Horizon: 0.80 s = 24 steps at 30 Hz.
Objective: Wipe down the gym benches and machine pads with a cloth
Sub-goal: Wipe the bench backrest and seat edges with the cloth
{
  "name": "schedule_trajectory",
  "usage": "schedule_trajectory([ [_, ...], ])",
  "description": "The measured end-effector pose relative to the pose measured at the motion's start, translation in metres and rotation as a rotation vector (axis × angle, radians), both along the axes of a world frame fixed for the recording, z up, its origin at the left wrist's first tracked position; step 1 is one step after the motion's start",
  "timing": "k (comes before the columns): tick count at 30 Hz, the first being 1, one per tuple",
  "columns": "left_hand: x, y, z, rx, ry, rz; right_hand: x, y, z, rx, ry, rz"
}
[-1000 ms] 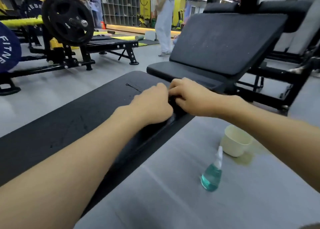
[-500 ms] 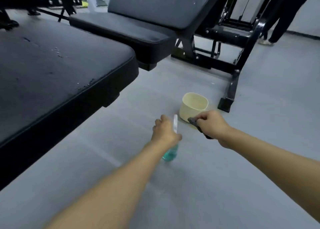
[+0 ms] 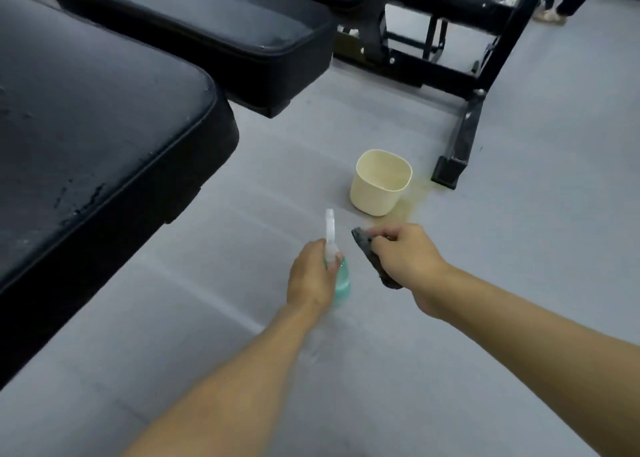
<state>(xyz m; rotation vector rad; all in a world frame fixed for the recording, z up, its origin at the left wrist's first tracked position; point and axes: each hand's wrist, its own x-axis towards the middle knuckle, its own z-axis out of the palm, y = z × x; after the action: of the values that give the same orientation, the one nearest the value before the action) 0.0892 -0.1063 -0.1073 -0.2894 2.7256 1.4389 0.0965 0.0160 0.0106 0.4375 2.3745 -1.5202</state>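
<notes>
The worn black bench pad [image 3: 86, 110] waits at left. The left hand [image 3: 310, 276] grips the teal spray bottle [image 3: 342, 285] near its neck, low over the floor [image 3: 225, 266], and a loose hold could drop it. Just beside it, the right hand [image 3: 405, 255] clutches the dark cloth [image 3: 367, 248]. A careless swing could topple the cream cup [image 3: 377, 190] beyond them, spreading the yellowish puddle [image 3: 414, 198].

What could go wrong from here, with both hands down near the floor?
1. The cup stands just beyond the right hand, which holds the cloth; a careless swing could tip it.
2. The left hand grips the spray bottle near its neck; it might slip on lifting.
</notes>
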Motion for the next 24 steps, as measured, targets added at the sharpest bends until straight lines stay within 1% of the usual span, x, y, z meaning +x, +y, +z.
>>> schedule_trajectory([
  [2, 0.023, -0.001, 0.035, 0.08, 0.097, 0.003, 0.008, 0.001, 0.025, -0.016, -0.024, -0.007],
  [4, 0.038, -0.003, 0.091, 0.153, 0.152, 0.025, 0.013, -0.002, 0.06, -0.033, -0.046, -0.021],
  [6, 0.041, -0.003, 0.152, 0.215, 0.168, 0.065, 0.016, -0.006, 0.099, -0.062, -0.057, -0.04],
  [10, 0.032, -0.02, 0.285, 0.285, 0.123, 0.12, 0.008, -0.018, 0.195, -0.104, -0.086, -0.009],
  [12, 0.023, -0.025, 0.345, 0.337, 0.108, 0.188, 0.002, -0.025, 0.245, -0.121, -0.097, 0.038],
  [15, 0.004, -0.038, 0.421, 0.345, -0.018, 0.271, -0.014, -0.038, 0.313, -0.152, -0.124, 0.101],
  [17, -0.007, -0.053, 0.451, 0.327, -0.109, 0.292, -0.027, -0.046, 0.343, -0.138, -0.131, 0.143],
  [19, -0.015, -0.073, 0.47, 0.256, -0.181, 0.341, -0.041, -0.055, 0.362, -0.111, -0.127, 0.169],
  [22, -0.022, -0.106, 0.478, 0.176, -0.225, 0.509, -0.059, -0.069, 0.37, -0.091, -0.128, 0.174],
  [24, -0.027, -0.127, 0.476, 0.102, -0.263, 0.509, -0.065, -0.079, 0.367, -0.084, -0.148, 0.173],
])
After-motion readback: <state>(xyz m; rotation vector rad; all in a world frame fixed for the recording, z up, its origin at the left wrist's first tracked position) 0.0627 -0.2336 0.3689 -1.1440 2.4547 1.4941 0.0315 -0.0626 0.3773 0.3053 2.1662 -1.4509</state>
